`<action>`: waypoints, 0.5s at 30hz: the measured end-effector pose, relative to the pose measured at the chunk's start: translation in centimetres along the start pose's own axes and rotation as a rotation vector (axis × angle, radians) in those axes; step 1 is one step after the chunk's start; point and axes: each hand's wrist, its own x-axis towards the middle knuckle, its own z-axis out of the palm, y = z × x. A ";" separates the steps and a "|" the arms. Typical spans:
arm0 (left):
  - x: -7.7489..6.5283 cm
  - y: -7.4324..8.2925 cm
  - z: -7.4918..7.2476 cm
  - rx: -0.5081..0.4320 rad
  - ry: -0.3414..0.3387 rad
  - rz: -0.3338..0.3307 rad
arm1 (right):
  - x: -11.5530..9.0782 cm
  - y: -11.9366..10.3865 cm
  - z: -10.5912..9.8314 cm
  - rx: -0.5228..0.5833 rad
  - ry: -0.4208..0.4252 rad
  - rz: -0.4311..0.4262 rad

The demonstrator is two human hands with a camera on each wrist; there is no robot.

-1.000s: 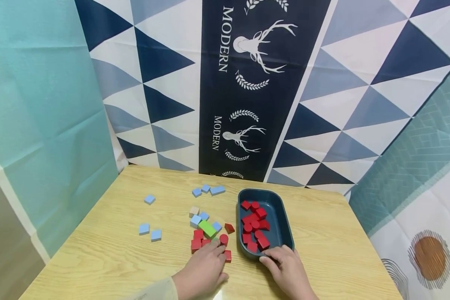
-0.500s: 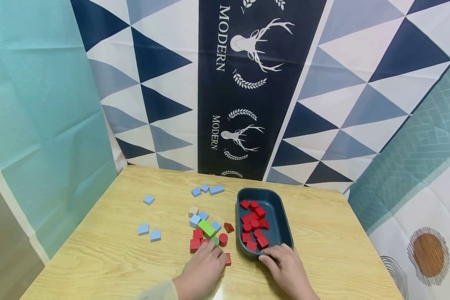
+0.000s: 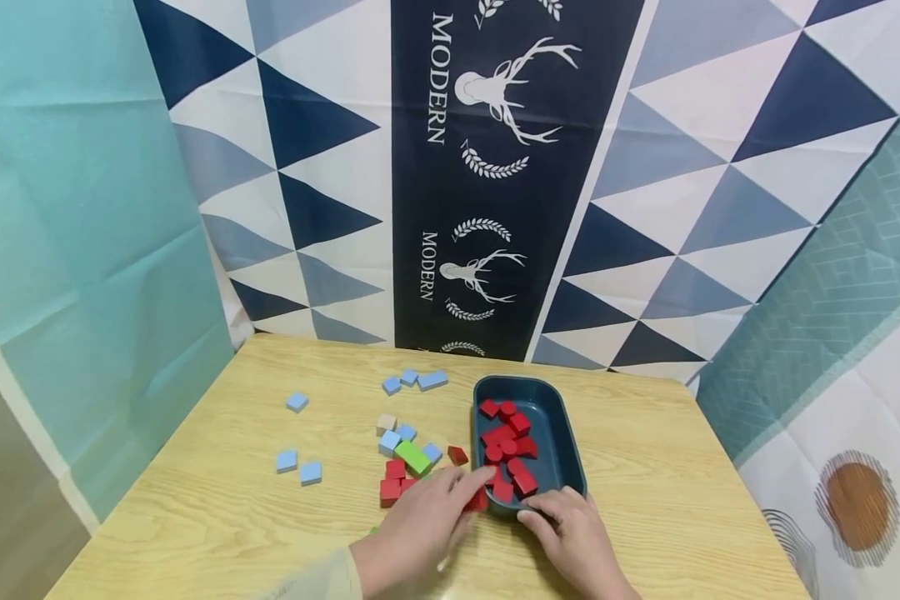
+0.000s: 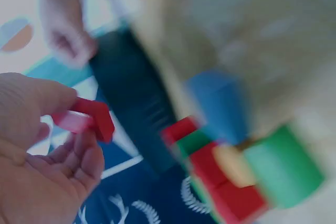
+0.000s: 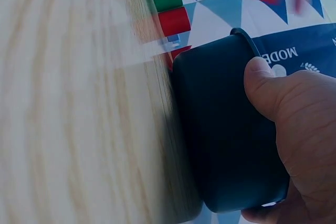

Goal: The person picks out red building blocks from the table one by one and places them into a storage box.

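My left hand (image 3: 427,517) pinches a red block (image 4: 102,120) between thumb and fingers, raised beside the near left edge of the dark blue tray (image 3: 558,446). Several red blocks (image 3: 523,477), cubes and cylinders among them, lie inside along the tray's left side. At the tray's near end, my right hand (image 3: 573,533) grips the rim; the thumb (image 5: 260,85) lies over it in the right wrist view. Left of the tray, more red blocks (image 3: 391,492) sit close together, partly hidden behind my left hand. A long green block (image 3: 413,457) lies just beyond them.
Small light blue blocks (image 3: 311,473) are scattered at the left and the back of the wooden table (image 3: 645,492). A beige cube (image 3: 386,424) stands by the green block. Lying just left of the tray is a dark red block (image 3: 457,455). Patterned cloth (image 3: 322,200) hangs behind the table.
My left hand has risen from the pile and moved right to the tray's edge, carrying a red block. My right hand keeps its hold on the rim.
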 end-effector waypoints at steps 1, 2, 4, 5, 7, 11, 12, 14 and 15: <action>0.7 0.2 -0.6 -0.065 0.031 -0.012 | 0.1 0.0 0.0 -0.001 0.004 -0.002; 1.5 0.3 -1.1 -0.127 0.056 -0.029 | 0.1 0.0 -0.1 -0.002 0.007 -0.004; 3.2 0.2 -1.7 -0.224 0.107 -0.048 | 0.2 0.1 -0.1 -0.003 0.006 -0.006; 4.0 0.2 -1.9 -0.245 0.119 -0.064 | 0.2 0.1 -0.1 -0.004 0.003 -0.004; 5.5 -0.1 -2.0 -0.220 0.121 -0.099 | 0.2 0.0 -0.1 -0.004 -0.006 0.000; 7.9 -0.5 -1.6 -0.024 0.039 -0.164 | 0.0 -0.1 -0.1 -0.004 -0.014 0.018; 8.4 -0.6 -1.4 0.037 0.015 -0.163 | 0.0 -0.1 -0.1 -0.006 -0.012 0.020; 9.3 -0.5 -1.0 0.156 -0.025 -0.149 | 0.0 -0.1 -0.2 -0.005 -0.006 0.021; 9.7 -0.3 -0.9 0.210 -0.042 -0.141 | 0.0 -0.1 -0.2 -0.005 -0.002 0.018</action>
